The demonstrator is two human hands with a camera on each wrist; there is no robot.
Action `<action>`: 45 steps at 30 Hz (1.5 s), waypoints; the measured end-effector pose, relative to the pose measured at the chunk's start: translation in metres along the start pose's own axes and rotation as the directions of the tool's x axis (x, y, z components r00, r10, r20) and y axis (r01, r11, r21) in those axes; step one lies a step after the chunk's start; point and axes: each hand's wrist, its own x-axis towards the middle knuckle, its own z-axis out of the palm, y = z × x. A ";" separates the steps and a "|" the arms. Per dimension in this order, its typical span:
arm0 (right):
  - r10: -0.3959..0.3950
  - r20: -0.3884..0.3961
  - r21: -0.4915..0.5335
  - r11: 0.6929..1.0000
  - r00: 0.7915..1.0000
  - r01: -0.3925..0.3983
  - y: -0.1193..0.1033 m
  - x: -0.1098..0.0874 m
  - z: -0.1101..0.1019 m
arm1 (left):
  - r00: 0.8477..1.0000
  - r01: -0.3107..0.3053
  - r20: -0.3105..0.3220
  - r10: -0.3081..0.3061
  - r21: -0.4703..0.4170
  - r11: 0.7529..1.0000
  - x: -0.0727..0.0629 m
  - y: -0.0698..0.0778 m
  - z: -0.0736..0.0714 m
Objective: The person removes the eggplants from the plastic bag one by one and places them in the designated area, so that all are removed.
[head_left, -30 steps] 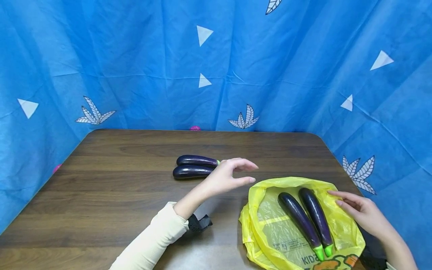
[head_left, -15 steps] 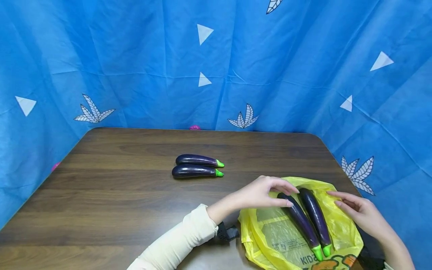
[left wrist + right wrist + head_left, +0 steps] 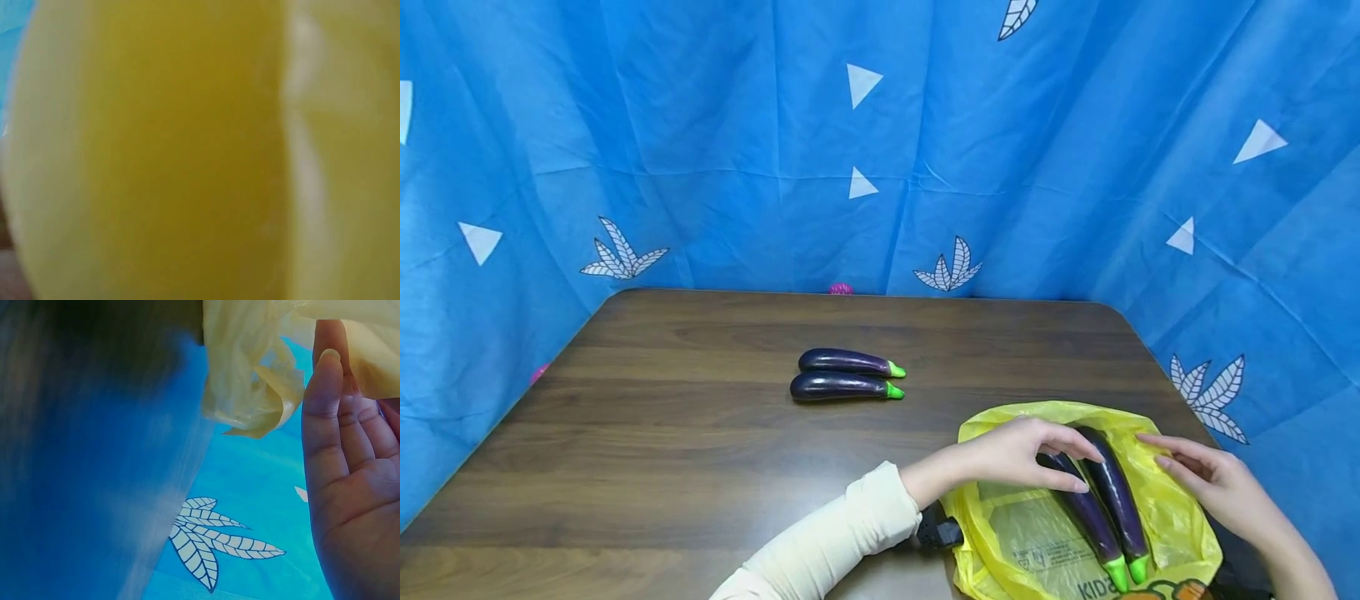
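Note:
A yellow plastic bag [image 3: 1000, 521] lies with its mouth wide at the right front of the table. Inside it rest two eggplants, the right one [image 3: 1116, 492] and the left one [image 3: 1086, 525], side by side with green stem ends toward me. My left hand [image 3: 1018, 452] is over the bag mouth, thumb and fingers apart, its fingertips overlapping the left eggplant in the head view; it holds nothing. At the bag's right rim is my right hand [image 3: 1221, 483], fairly straight fingers touching the plastic. The bag [image 3: 250, 375] partly covers those fingers [image 3: 328, 337] in the right wrist view.
Two more eggplants, the rear one [image 3: 842, 361] and the front one [image 3: 838, 386], lie parallel at the middle of the wooden table [image 3: 662, 467]. A blue curtain [image 3: 737, 125] hangs behind and beside it. Blurred yellow plastic [image 3: 187, 150] fills the left wrist view.
My left hand has moved right and nearer, from beside the two table eggplants to over the bag. My right hand stays at the rim. The view has shifted slightly.

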 end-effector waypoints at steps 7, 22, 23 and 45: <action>0.003 -0.001 -0.008 1.000 1.000 -0.003 -0.003 0.004 0.001 | 1.000 -0.005 0.015 0.003 0.129 0.992 0.006 -0.011 0.005; -0.046 0.001 -0.002 0.999 0.999 0.046 -0.009 0.017 0.003 | 0.998 0.063 -0.030 -0.058 0.210 0.976 0.002 -0.029 -0.002; -0.042 0.005 -0.001 0.999 0.999 0.042 -0.009 0.017 0.003 | 0.997 0.074 -0.027 -0.070 0.215 0.974 0.001 -0.030 -0.002; -0.038 0.011 0.043 0.998 0.999 0.037 -0.001 0.000 0.002 | 0.995 0.075 0.039 -0.087 0.233 0.969 -0.001 -0.046 0.011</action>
